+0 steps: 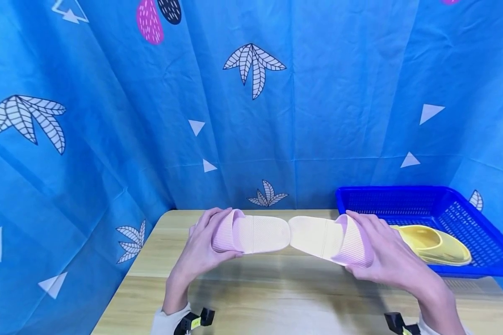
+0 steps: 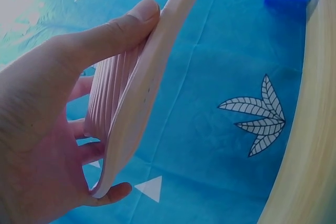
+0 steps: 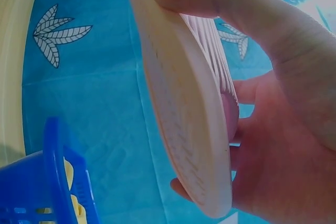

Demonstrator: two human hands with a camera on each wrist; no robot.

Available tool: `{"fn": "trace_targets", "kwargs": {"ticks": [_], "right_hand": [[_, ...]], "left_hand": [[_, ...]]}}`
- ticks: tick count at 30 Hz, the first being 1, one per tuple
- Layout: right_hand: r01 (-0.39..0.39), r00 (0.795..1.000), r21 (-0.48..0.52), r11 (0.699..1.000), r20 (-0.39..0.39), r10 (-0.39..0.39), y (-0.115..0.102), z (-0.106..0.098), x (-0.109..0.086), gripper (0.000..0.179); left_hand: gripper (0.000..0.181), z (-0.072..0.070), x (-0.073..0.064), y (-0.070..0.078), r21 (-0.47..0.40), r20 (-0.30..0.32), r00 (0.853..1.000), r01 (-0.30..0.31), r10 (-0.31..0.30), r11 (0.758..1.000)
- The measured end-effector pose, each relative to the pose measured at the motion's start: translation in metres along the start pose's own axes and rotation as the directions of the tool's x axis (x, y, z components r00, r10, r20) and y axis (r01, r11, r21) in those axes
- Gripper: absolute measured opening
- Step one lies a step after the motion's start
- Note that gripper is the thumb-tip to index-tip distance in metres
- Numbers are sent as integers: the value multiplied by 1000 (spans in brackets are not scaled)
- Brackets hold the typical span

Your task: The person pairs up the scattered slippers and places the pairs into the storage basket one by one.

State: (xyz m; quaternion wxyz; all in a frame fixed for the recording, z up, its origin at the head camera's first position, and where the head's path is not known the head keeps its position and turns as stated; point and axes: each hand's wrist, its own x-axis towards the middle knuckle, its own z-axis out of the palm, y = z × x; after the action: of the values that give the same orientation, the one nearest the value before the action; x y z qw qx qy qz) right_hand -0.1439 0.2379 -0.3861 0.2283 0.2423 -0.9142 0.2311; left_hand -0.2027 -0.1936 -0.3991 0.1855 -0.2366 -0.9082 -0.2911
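Note:
In the head view my left hand (image 1: 203, 246) grips a pale pink slide sandal (image 1: 266, 234) round its ribbed strap, above the wooden table. A matching pink sandal (image 1: 310, 234) is held the same way in my right hand (image 1: 387, 251). The heel ends of the two sandals meet, or nearly meet, in the middle. From the left wrist the thumb presses the edge of the sandal (image 2: 139, 98), with fingers behind the strap. The right wrist view shows the other sandal (image 3: 178, 103) edge-on, its patterned sole partly visible, the thumb on its rim.
A blue plastic basket (image 1: 402, 191) stands at the right of the wooden table (image 1: 276, 298). Inside it lies a yellow clog-like shoe (image 1: 444, 249), partly hidden by my right hand. Behind the table and at its sides hangs a blue patterned curtain (image 1: 339, 93).

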Motion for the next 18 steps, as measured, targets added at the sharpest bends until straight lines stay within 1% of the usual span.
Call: {"fn": "trace_targets", "kwargs": {"ticks": [6, 18], "right_hand": [[3, 1000, -3, 1000, 10, -3, -2, -1, 1, 111], [11, 999, -4, 1000, 33, -11, -5, 2, 0, 112]], "left_hand": [[103, 3, 0, 2, 12, 0, 1000, -20, 20, 1000], [103, 8, 1, 7, 17, 19, 1000, -20, 20, 1000]]}}
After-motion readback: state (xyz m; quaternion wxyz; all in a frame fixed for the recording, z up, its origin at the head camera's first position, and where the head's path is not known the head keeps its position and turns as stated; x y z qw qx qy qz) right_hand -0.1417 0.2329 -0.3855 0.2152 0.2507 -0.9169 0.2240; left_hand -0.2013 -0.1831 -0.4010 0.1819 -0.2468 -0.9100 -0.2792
